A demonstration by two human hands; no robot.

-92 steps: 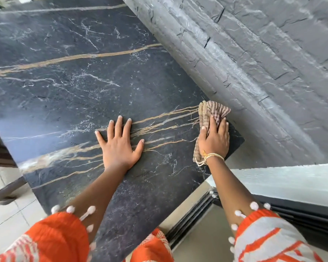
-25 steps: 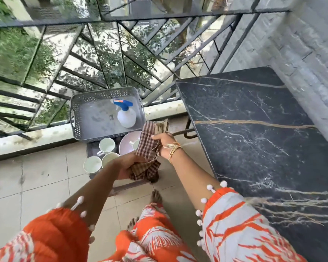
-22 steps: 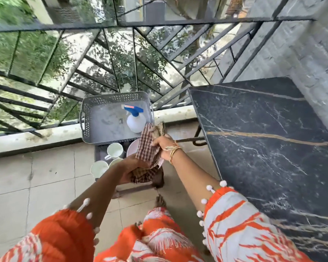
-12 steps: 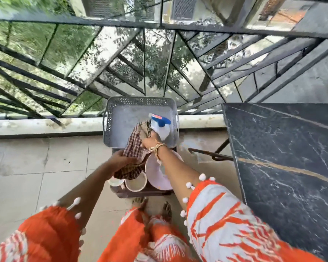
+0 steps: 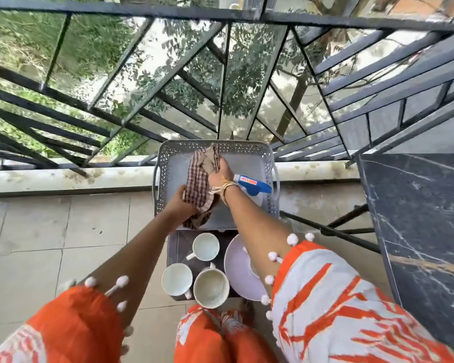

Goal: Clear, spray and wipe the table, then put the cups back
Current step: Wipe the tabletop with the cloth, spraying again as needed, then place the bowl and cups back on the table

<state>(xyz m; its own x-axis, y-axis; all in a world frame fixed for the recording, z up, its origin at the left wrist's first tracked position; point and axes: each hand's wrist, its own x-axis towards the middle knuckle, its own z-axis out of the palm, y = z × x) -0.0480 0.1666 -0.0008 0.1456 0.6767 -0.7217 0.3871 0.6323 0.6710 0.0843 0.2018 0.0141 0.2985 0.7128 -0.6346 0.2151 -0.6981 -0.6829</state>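
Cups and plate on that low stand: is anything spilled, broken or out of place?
Nothing stands out. Three cups sit upright beside the plate; no spill or damage shows. Both hands hold the cloth over the tray.

The cloth (image 5: 198, 186) is hanging between the left hand (image 5: 180, 205) and the right hand (image 5: 219, 175), over the tray (image 5: 247, 159); the spray bottle (image 5: 252, 186) is lying in the tray, just right of the right hand; three cups (image 5: 206, 247) are sitting nearer than the hands, with a plate (image 5: 237, 268) to their right; the table (image 5: 417, 231) is standing far off to the right.
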